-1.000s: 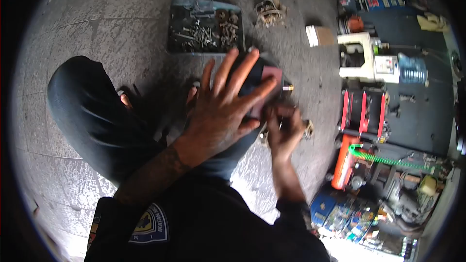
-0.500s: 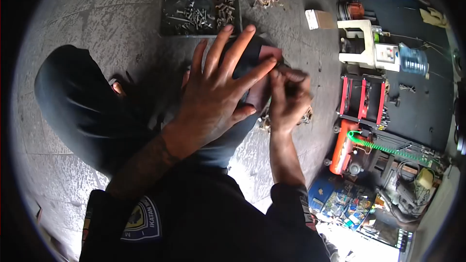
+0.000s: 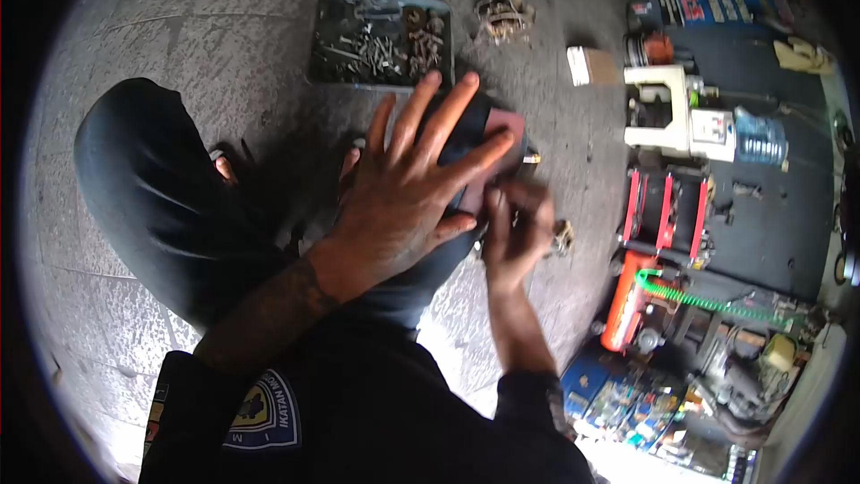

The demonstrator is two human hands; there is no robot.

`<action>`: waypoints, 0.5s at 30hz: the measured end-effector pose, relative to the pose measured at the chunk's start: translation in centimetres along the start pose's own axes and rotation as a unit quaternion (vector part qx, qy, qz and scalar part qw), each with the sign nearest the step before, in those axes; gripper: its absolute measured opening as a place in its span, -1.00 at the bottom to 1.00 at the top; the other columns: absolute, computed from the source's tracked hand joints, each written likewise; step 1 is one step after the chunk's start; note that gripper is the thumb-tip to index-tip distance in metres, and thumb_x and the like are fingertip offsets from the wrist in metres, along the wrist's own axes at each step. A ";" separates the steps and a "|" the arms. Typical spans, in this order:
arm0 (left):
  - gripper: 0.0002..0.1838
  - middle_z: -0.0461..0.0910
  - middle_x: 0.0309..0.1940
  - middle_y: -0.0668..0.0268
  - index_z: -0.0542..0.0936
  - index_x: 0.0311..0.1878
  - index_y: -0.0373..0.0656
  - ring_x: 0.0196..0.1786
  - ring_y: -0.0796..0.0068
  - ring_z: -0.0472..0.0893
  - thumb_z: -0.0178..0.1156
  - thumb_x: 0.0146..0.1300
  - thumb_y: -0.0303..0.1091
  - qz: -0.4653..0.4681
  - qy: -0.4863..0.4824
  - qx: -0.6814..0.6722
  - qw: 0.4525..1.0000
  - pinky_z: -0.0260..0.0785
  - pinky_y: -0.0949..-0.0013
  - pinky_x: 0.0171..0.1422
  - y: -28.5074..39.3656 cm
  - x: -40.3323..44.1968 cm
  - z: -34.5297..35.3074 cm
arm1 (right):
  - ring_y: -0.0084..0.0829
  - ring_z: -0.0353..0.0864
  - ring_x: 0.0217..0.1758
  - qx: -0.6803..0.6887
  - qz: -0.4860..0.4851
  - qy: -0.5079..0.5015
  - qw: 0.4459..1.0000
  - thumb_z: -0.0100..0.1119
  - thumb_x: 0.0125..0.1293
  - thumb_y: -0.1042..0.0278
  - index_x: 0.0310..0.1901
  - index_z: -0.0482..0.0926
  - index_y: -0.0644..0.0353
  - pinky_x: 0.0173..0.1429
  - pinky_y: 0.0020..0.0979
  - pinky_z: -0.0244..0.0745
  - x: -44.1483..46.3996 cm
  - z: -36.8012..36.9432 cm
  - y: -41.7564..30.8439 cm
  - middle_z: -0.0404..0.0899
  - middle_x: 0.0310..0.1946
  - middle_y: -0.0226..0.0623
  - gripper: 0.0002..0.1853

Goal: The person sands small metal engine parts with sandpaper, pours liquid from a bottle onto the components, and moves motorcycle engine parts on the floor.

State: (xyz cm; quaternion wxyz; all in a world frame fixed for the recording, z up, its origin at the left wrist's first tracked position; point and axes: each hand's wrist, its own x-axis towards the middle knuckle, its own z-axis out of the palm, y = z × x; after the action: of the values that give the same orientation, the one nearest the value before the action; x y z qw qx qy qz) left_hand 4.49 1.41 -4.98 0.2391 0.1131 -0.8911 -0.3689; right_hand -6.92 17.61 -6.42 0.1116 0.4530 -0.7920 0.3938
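Note:
A reddish-brown sheet that looks like sandpaper [image 3: 507,123] lies over my dark-trousered thigh. My left hand [image 3: 394,170] rests across the thigh with its fingers spread, the index finger and thumb touching the sheet. At the sheet's right edge is my right hand [image 3: 520,229], smeared by motion, its thumb and fingers pinched together. Whatever small piece those fingers hold is too blurred and covered to name. Just above the right hand, a small pale-tipped object [image 3: 532,158] shows beside the sheet.
Beyond my knees sits a metal tray [image 3: 313,58] of bolts and small parts. A dirty metal part [image 3: 503,16] lies right of it. Along the right are a small box [image 3: 591,65], a white stool [image 3: 667,81], a red rack [image 3: 667,212] and an orange compressor tank [image 3: 630,300].
My right hand has slid toward my body along the sheet's edge, uncovering the small pale-tipped object. The left hand stays spread in place. The whole view has shifted slightly.

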 end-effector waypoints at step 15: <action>0.07 -0.07 0.59 0.10 0.33 0.47 0.30 0.59 -0.07 -0.04 0.55 -0.26 0.00 0.013 0.012 0.029 0.999 -0.11 -0.20 0.58 -0.5 0.1 0.4 | -0.48 0.60 -0.23 0.017 0.002 -0.030 0.999 0.33 0.29 0.56 -0.23 0.53 0.28 -0.09 -0.47 0.50 -0.9 -0.2 -1.0 0.63 -0.30 -0.28 -0.87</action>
State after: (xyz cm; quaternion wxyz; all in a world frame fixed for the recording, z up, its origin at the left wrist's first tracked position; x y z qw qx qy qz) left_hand 4.25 1.29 -5.52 0.2508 0.1127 -0.8998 -0.3389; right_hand -5.67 18.02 -6.21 0.0791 0.4645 -0.7894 0.3934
